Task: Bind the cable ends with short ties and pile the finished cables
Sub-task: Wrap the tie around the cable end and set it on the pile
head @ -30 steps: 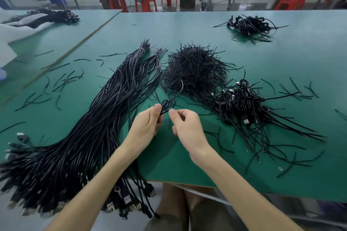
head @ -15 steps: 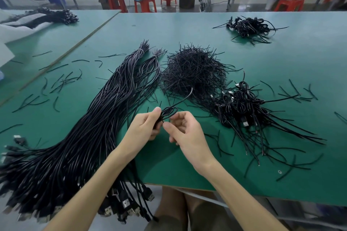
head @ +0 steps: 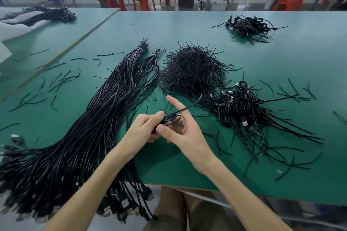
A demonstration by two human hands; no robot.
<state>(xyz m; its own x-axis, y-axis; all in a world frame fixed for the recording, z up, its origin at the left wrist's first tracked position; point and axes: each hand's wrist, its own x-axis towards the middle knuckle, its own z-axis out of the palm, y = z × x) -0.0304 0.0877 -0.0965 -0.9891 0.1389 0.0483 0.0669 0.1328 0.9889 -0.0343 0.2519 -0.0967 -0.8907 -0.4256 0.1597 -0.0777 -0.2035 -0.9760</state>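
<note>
My left hand [head: 145, 130] pinches a small coiled loop of black cable [head: 171, 119] just above the green table. My right hand [head: 183, 129] is against the loop, index finger stretched upward, thumb under the coil; a short black tie [head: 189, 106] runs across that finger and sticks up to the right. A long bundle of unbound black cables [head: 90, 127] lies to the left, its plugs hanging over the front edge. A mound of short ties [head: 191, 69] sits behind my hands. Finished coiled cables [head: 242, 107] are piled to the right.
The green table [head: 300, 58] carries scattered loose ties left and right. A second small pile of coiled cables [head: 247, 26] lies at the far right. More cables lie on the neighbouring table [head: 52, 15]. Red stools [head: 143, 2] and a seated person stand behind.
My right index finger has straightened and lifted, and the tie's free end has swung up to the right. Both hands stay at the coil; the left grip is unchanged.
</note>
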